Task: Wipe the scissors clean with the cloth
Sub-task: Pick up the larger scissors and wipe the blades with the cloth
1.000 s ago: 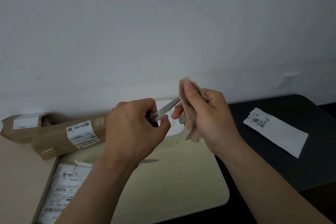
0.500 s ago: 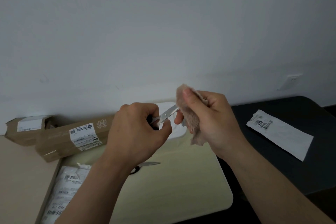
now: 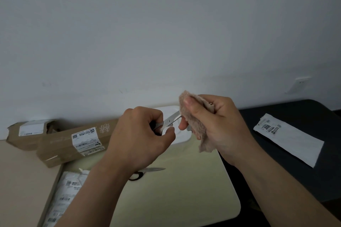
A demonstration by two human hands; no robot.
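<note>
both hands are raised in front of a pale wall (image 3: pixel 166 33), above the far end of a cream tabletop (image 3: pixel 175 199). the left hand (image 3: pixel 140 140) is curled round the handle end of the scissors (image 3: pixel 169 122), gripping them so the steel blades point up and to the right; the handles are hidden inside the fist. the right hand (image 3: pixel 219 129) pinches a fuzzy pinkish-beige cloth (image 3: pixel 197 131) around the outer part of the blades, thumb flat on the cloth's near face and the other fingers curled behind it. only the stretch of blade near the pivot screw shows between the two hands. the tips are buried in the cloth, and a small bit of metal pokes out at the cloth's left edge. the cloth's loose lower corner hangs below the right palm.

on the tabletop under the left forearm lies a second pair of scissors (image 3: pixel 147 171) with black handles, blades together and pointing right, partly covered by the arm. behind the hands sits a white rounded-corner object (image 3: pixel 181 137) that i cannot identify. to the left a long cardboard box (image 3: pixel 60 145) with a printed shipping label lies by the wall, a torn-open cardboard box (image 3: pixel 27 131) just behind it. a white plastic mailer (image 3: pixel 64 195) with barcodes lies at lower left. to the right a dark table (image 3: pixel 295 180) carries a flat white mailer (image 3: pixel 295 145) labelled 3006, with a wall socket (image 3: pixel 299 83) above.
</note>
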